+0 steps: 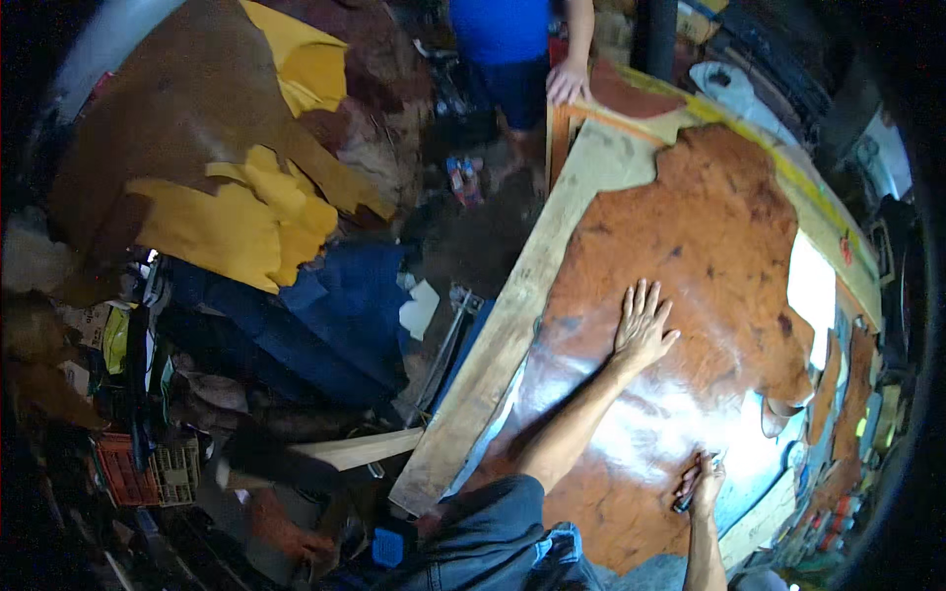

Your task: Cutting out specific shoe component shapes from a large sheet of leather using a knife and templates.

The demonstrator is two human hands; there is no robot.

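Observation:
A large, glossy reddish-brown leather hide [690, 236] with dark marks lies spread over the wooden work table [473, 414]. My left hand [645, 327] rests flat on the middle of it, fingers spread, holding nothing. Nearer to me and to the right, my right hand [706, 483] is closed around a small dark-handled tool [682, 504]. Its exact kind cannot be made out. That hand is over the hide near its right side, where strong light glares off the surface. A cut edge of the hide [778, 419] curls up beyond it.
Across the table a person in a blue shirt [501, 30] rests a hand [569, 81] on the table's corner. Brown and yellow leather pieces [212, 227] are heaped at the left, above dark blue material [345, 315]. Crates [177, 471] stand lower left. A wooden bar [365, 449] juts toward the table.

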